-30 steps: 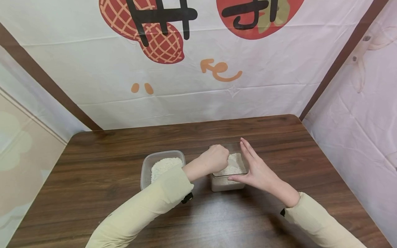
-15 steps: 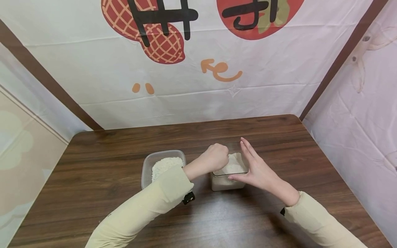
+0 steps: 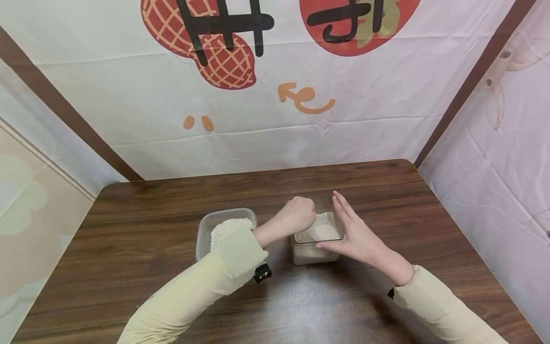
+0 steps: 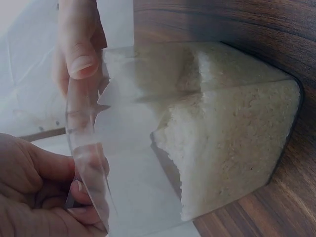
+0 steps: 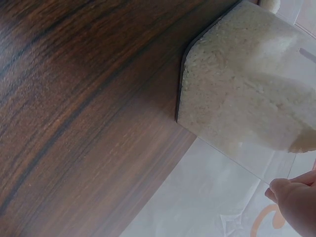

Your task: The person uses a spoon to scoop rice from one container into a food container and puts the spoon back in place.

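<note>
While the clear tall container [image 3: 317, 239] of white rice stands on the wooden table [image 3: 129, 267], the right hand [image 3: 356, 236] braces it: fingers straight and together flat along the container's right wall, thumb along its near rim, likely to keep it from sliding. The left hand [image 3: 296, 217] sits over the container's left rim, fingers curled into a fist (contents of the fist can't be seen). Just left of the container sits a shallower tub [image 3: 223, 229], also with rice. Count: two containers, two hands, one table. Behind the container hangs a printed cloth backdrop [image 3: 275, 119].
</note>
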The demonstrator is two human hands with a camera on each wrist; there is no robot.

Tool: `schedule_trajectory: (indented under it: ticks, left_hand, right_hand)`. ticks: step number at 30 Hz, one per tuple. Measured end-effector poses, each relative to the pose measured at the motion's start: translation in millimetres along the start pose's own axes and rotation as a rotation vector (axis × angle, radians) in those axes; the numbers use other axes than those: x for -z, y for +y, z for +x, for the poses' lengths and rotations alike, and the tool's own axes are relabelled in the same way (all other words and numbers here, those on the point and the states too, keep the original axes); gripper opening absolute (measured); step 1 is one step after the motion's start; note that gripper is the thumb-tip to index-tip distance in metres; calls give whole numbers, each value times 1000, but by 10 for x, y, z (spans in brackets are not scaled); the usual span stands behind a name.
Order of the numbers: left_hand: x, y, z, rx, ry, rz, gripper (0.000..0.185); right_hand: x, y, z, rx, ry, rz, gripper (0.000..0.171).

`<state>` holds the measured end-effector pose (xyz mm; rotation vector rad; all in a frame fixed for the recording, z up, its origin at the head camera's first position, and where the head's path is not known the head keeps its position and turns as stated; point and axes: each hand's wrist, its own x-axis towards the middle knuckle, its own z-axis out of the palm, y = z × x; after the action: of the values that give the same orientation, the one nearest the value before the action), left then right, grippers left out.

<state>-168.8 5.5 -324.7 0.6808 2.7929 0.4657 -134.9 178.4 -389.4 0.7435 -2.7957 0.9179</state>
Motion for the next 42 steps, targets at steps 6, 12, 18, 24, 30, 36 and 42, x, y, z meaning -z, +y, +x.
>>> schedule_trajectory:
  ticks: [6,12,18,24,30,36,42]
  left_hand:
    - [72,-52,-30,22,-16,-69,23]
    - [100,-118,-64,23,-15,-144,26]
    - [99,-182,-100,77,-3,-233,22]
    - [91,-255,-145,152,-11,-356,22]
    - [83,-322,-174,162,21,-432,24]
    - [51,-399,-209,150,21,-491,24]
    - [55,-418,-261,142,28,-546,24]
  right_hand:
    - [1,-10,-3,3,8,-10,111]
    - [-1,-16,-1,0,6,-7,112]
    - [0,-28,0,-9,1,-5,111]
    - [2,-36,-1,-14,-2,-3,112]
    - [6,-27,-13,-26,-4,-10,112]
    - [-5,-24,-7,-27,-7,-14,113]
    - [-3,-39,-1,-27,-7,-22,113]
